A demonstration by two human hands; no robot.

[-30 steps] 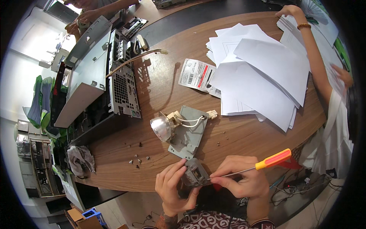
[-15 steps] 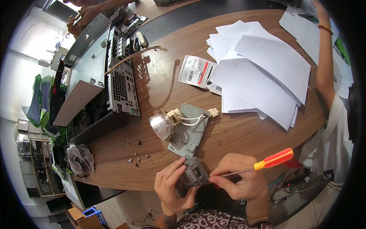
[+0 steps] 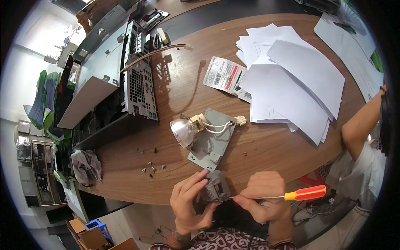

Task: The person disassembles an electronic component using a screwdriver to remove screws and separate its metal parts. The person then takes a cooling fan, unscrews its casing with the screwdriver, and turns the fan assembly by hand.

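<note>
A brown wooden table (image 3: 121, 179) is seen, and at its left an opened black and silver metal computer case (image 3: 93, 93) is placed. At the right, loose white paper sheets (image 3: 291, 83) are piled. Between them a flat grey metal plate (image 3: 216, 139) is laid, slanted from upper right to lower left; beside it the mouth of a silver cup-shaped lamp (image 3: 181, 132) is turned leftward. By the left hand (image 3: 188, 208) a small grey plastic block (image 3: 217, 188) is gripped at the near table edge, with its recessed face turned upward. In the curled right hand (image 3: 265, 186), a screwdriver with red-yellow handle (image 3: 306, 193) is grasped by its thin metal shaft; its long axis is kept almost sideways, the tip being pointed leftward at the block's right edge. Small metal screws (image 3: 143, 170) are scattered farther left.
</note>
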